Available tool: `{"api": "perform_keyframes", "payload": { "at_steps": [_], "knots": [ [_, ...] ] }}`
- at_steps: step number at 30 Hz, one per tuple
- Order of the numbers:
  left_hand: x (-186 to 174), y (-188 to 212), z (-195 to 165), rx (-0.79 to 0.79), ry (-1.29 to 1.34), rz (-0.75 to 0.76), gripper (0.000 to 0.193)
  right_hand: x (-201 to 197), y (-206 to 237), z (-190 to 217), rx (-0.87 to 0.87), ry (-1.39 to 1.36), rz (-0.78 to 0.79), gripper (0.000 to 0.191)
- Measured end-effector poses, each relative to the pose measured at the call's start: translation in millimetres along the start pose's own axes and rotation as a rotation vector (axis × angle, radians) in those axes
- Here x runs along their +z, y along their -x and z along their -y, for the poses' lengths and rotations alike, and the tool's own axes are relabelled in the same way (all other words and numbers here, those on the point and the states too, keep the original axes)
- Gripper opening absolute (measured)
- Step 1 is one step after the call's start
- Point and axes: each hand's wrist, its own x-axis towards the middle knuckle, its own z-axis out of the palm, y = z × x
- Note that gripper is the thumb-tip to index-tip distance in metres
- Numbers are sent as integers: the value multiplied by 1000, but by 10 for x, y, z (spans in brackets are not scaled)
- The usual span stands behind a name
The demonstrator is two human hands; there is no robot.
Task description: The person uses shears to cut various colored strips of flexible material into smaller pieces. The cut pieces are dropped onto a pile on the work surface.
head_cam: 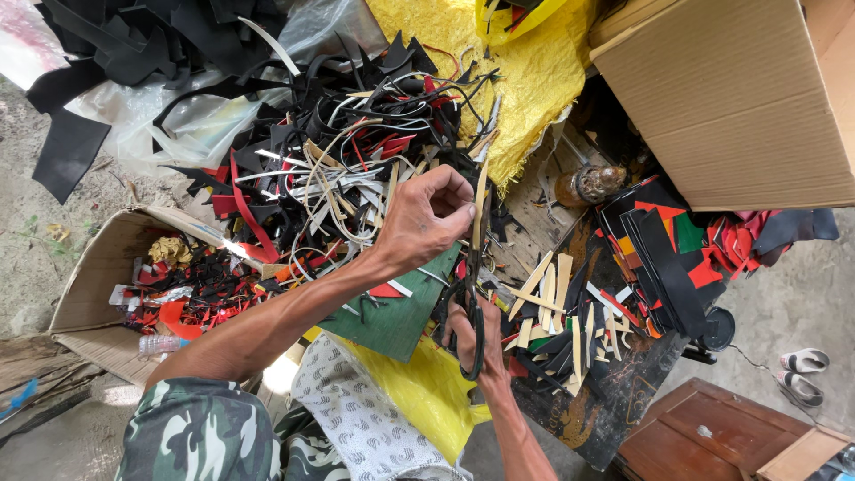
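Head view, 1 frame. Left hand [426,218] was raised over the work surface, thumb and fingers pressed together, pinching the upper part of a thin tan strip [480,200] that stood nearly upright. Right hand [472,343] sat nearer, below the left, fingers closed through the black handles of a pair of scissors [470,307]; blades pointed up toward the strip's lower end, and whether they touched it could not be told.

Strip location: centre of the scene, just right of the left hand, above a green sheet piece [396,312].

Far left of the hands lay a big heap of black, red and white offcuts [338,151]. To the right, cut tan strips [552,303] were scattered on the dark worktop [614,392], beside a stack of black, red and green pieces [663,245]. A large cardboard box [739,98] stood far right; an open carton of red scraps [98,267] stood at left. Yellow sacking [499,62] lay at the far side.
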Motion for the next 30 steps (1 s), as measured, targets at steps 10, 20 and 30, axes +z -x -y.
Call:
{"api": "perform_keyframes", "payload": {
  "at_steps": [10,20,30],
  "knots": [
    [-14,-11,49,-28,35,9,12,20,28,-32,41,-30,-22,19],
    [-119,-190,43,-240,65,150,22,-5,23,-18,-42,-74,11,18],
    [-66,-66,-27,-163,-67,86,23,5,19,105,-9,-35,62,20]
  ]
}}
